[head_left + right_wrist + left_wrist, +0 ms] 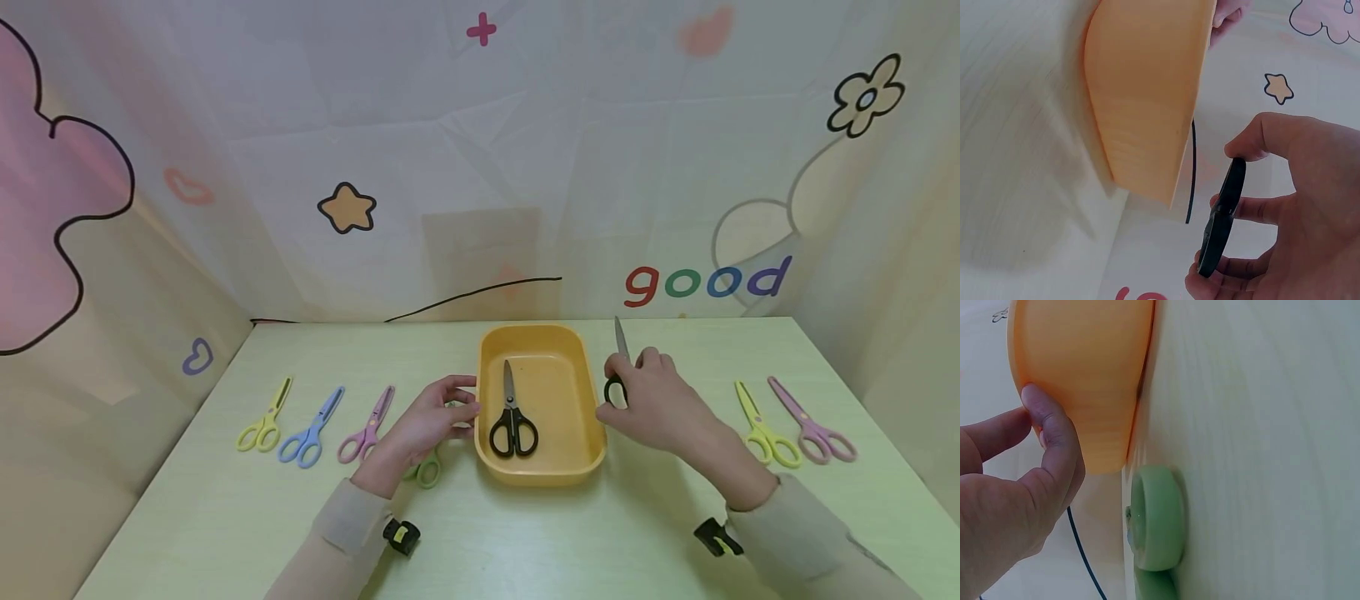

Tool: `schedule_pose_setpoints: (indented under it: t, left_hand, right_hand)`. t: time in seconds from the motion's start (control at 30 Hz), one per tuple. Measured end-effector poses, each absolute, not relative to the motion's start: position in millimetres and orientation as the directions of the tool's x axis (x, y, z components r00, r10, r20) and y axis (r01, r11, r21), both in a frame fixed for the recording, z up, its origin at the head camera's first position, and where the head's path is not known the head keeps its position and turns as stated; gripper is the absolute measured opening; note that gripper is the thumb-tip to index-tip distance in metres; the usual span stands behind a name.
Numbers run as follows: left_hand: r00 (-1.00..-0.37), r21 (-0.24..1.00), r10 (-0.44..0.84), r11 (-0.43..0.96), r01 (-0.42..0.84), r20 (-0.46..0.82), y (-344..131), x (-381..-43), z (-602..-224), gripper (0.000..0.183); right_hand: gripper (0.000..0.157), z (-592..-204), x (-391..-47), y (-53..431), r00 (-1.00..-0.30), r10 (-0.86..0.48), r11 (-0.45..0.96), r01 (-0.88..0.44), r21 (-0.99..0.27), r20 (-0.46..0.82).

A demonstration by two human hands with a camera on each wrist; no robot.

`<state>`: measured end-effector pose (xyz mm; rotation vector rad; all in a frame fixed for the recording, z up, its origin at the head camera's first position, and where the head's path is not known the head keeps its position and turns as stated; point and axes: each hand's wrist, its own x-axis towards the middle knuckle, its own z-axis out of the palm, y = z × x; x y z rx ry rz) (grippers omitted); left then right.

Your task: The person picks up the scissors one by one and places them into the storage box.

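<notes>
A yellow plastic tray (543,477) sits at the middle of the table, with black-handled scissors (512,429) lying inside, blades pointing away. My left hand (435,417) holds the tray's left rim, thumb and fingers at the edge; the left wrist view shows the thumb on the outer wall (1085,369). Just off the tray's right side, my right hand (652,400) pinches a second pair of black-handled scissors (1222,212) by the handle loops, its blades (622,337) pointing away. In the right wrist view the thumb presses one end of the handle and fingers the other.
On the left lie yellow scissors (262,433), blue scissors (309,442) and purple scissors (369,433). Green scissors (428,472) lie partly hidden under my left wrist. To the right are another yellow pair (765,433) and purple pair (817,433). A printed curtain (300,267) stands behind the table.
</notes>
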<state>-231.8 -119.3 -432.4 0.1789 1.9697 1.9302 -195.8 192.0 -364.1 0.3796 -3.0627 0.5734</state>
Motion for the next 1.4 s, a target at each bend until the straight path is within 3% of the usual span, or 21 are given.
schedule_pose_setpoints:
  t: [0.9, 1.4]
  left_hand:
    - [-0.921, 0.983, 0.344, 0.060, -0.171, -0.181, -120, -233, -436, 0.049]
    - [-0.922, 0.984, 0.344, 0.056, -0.166, -0.175, -121, -234, -437, 0.049]
  right_hand:
    - [0.031, -373, -194, 135, -0.907, -0.388, 0.862, -0.421, -0.283, 0.166]
    - [0.038, -385, -198, 117, -0.912, -0.403, 0.877, -0.407, -0.256, 0.071]
